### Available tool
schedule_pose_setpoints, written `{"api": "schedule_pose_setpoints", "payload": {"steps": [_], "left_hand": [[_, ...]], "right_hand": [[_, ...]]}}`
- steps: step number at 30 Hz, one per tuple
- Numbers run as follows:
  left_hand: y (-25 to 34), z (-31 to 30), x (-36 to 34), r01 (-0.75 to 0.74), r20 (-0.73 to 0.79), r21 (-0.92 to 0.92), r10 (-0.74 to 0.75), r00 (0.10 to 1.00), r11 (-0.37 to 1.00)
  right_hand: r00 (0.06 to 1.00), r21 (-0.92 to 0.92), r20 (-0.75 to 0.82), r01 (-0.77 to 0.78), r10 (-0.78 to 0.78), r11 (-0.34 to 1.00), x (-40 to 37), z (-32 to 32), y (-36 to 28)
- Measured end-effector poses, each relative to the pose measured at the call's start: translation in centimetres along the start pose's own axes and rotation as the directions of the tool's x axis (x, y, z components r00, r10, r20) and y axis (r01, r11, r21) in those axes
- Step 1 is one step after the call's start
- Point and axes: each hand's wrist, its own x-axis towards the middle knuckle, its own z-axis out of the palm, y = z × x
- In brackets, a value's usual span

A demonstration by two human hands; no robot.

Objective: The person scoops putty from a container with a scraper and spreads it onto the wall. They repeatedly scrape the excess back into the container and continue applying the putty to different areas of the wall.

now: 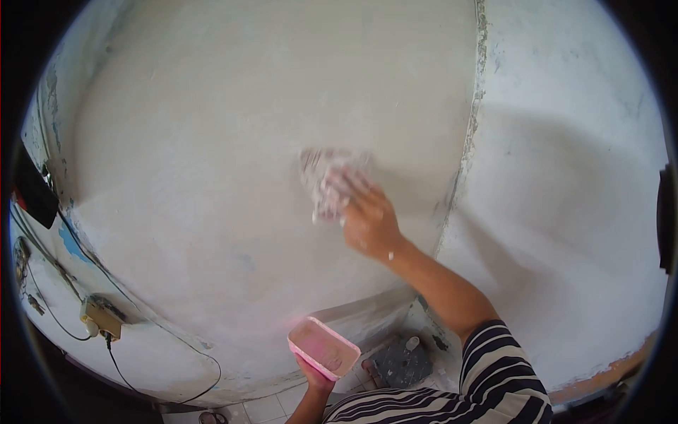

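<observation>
Where the whitish, reddish-streaked, cloth-like pad [313, 167] lies against the beige plastered wall [226, 134], your right hand [371, 220] clasps it, apparently for even pressure; below, your left hand [317, 376] clamps the pink rectangular plastic tub [311, 357], presumably for easy reach.

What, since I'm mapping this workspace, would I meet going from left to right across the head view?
Left-edge dark object, yellowish socket block, pink container, dark grey object on the floor, striped sleeve, right-edge dark object.
</observation>
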Motion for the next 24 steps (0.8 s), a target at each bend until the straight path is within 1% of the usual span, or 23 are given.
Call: {"api": "schedule_pose_setpoints", "payload": {"steps": [1, 3, 4, 5, 6, 7, 9, 10, 12, 13, 14, 15, 16, 18, 19, 21, 22, 23, 24], "left_hand": [[-0.2, -0.7, 0.3, 0.0, -0.021, -0.012, 0.0, 1.0, 1.0], [0.2, -1.1, 0.6, -0.01, -0.039, -0.016, 0.01, 0.999, 1.0], [0.4, -0.9, 0.5, -0.021, -0.047, -0.01, 0.021, 0.999, 1.0], [0.4, -0.7, 0.4, -0.03, -0.057, -0.004, 0.03, 0.998, 1.0], [0.4, -0.7, 0.3, -0.032, -0.06, -0.006, 0.032, 0.998, 0.999], [0.6, -0.7, 0.3, -0.03, -0.074, -0.009, 0.029, 0.997, 1.0], [0.8, -0.5, 0.3, -0.027, -0.088, -0.013, 0.026, 0.996, 1.0], [0.8, -0.4, 0.4, -0.029, -0.088, -0.011, 0.028, 0.996, 1.0], [0.7, -0.6, 0.2, -0.025, -0.095, -0.014, 0.024, 0.995, 1.0], [0.6, -0.9, 0.3, -0.027, -0.101, -0.031, 0.023, 0.995, 0.999], [0.4, -1.0, 0.6, -0.033, -0.1, -0.05, 0.027, 0.995, 0.998], [0.4, -0.7, 1.1, -0.037, -0.097, -0.055, 0.032, 0.995, 0.998], [0.4, -0.3, 1.1, -0.037, -0.098, -0.052, 0.031, 0.995, 0.998], [0.5, -0.7, 0.6, -0.034, -0.121, -0.042, 0.029, 0.992, 0.999], [0.4, -1.6, 0.7, -0.046, -0.113, -0.009, 0.045, 0.993, 0.999], [0.6, -1.6, 0.5, -0.075, -0.115, 0.03, 0.078, 0.99, 0.997], [0.8, -1.5, 0.4, -0.073, -0.129, 0.029, 0.076, 0.989, 0.997], [0.9, -1.8, 0.1, -0.075, -0.107, 0.032, 0.078, 0.991, 0.997], [1.1, -2.0, 0.0, -0.078, -0.084, 0.035, 0.081, 0.993, 0.996]], "right_hand": [[1.0, 0.006, -0.001, -0.002, 0.002, 1.0, -0.3, -0.8, -0.9], [0.998, 0.31, 0.063, -0.01, -0.01, 0.951, -0.7, -2.6, -1.2], [0.995, 0.373, 0.005, -0.091, 0.096, 0.923, -0.3, -3.4, -0.2], [0.995, 0.29, -0.085, -0.024, 0.051, 0.957, 1.0, -4.5, 2.3], [0.969, 0.328, -0.192, -0.087, 0.156, 0.941, 2.8, -5.2, 4.6], [0.939, 0.166, -0.144, -0.287, 0.311, 0.944, 5.1, -7.7, 5.5], [0.892, 0.044, -0.403, -0.203, 0.203, 0.978, 9.4, -8.3, 9.3], [0.894, 0.044, -0.401, -0.202, 0.202, 0.978, 9.0, -7.0, 10.2], [0.964, -0.187, -0.174, -0.233, 0.201, 0.954, 6.5, -2.0, 11.8], [0.966, -0.154, -0.19, -0.205, 0.174, 0.967, 4.7, -0.1, 9.5], [0.967, -0.123, -0.211, -0.169, 0.141, 0.978, 2.3, 2.0, 5.5], [0.964, -0.07, -0.183, -0.211, 0.195, 0.975, -1.0, 4.5, 2.0], [0.976, 0.01, -0.143, -0.165, 0.164, 0.986, -2.9, 4.2, -1.7], [0.977, 0.077, 0.008, -0.213, 0.213, 0.974, -6.5, 3.9, -6.2], [0.975, 0.088, 0.016, -0.223, 0.223, 0.971, -7.2, 3.6, -6.4], [0.979, 0.339, -0.034, -0.177, 0.2, 0.924, -7.3, 1.0, -5.0], [0.966, 0.414, -0.078, -0.195, 0.248, 0.889, -6.9, 0.0, -3.0], [0.936, 0.407, -0.086, -0.281, 0.343, 0.869, -5.5, -1.8, -1.2], [0.89, 0.469, -0.192, -0.286, 0.413, 0.835, -3.1, -2.8, 0.8]]}}
